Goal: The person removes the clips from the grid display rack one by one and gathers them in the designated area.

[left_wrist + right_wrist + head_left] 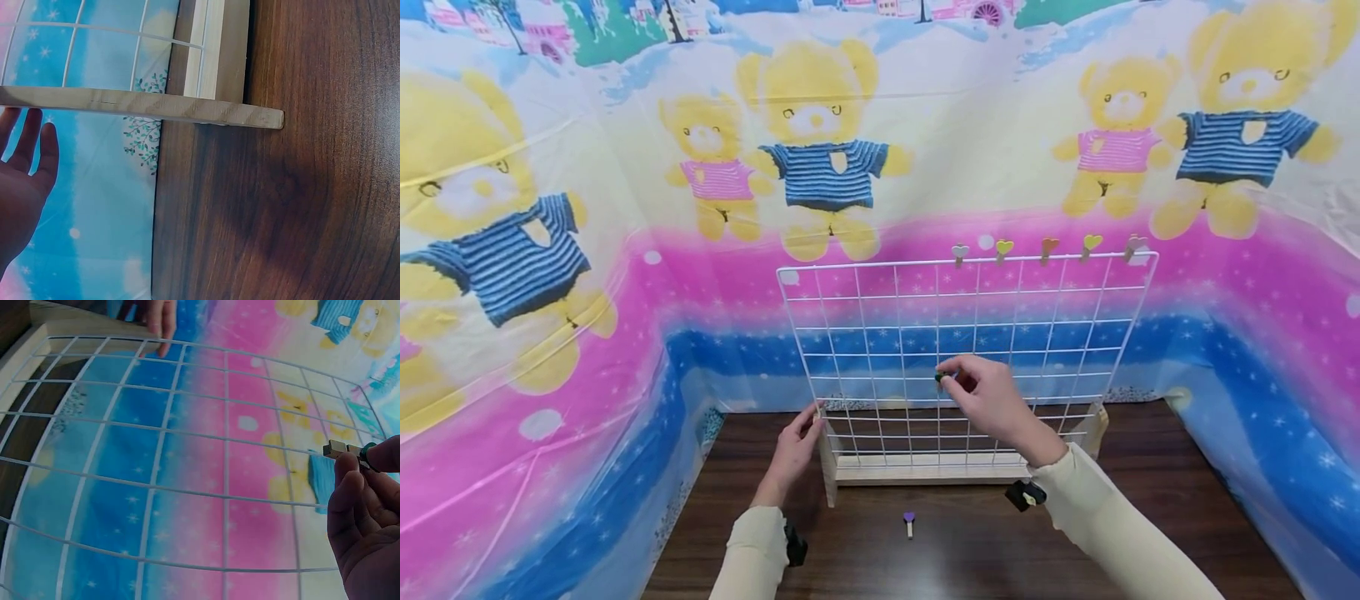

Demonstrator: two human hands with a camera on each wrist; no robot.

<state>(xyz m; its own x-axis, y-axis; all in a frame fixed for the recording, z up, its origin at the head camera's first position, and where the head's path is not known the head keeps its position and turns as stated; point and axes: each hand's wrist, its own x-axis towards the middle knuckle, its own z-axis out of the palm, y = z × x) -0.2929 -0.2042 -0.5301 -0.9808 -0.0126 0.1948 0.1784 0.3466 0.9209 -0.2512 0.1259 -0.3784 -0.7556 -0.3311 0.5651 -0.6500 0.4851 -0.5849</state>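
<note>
In the head view, my right hand (pixel 988 396) is raised in front of a white wire grid (pixel 957 354). Thumb and fingers pinch a small wooden clothespin (pixel 336 449) with a green decoration, seen best in the right wrist view. My left hand (pixel 796 446) touches the left wooden upright (pixel 827 462) of the grid's stand; in the left wrist view its extended fingertips (pixel 49 131) meet the upright's outer side. On the table before the stand lies a clothespin with a purple heart (pixel 909 523).
Along the right part of the grid's top wire sit several heart clothespins, among them a white one (pixel 960 252), a yellow one (pixel 1004 249) and an orange one (pixel 1049 248). The stand rests on a dark wood table (pixel 970 550). A bear-printed cloth (pixel 955 150) surrounds the back and sides.
</note>
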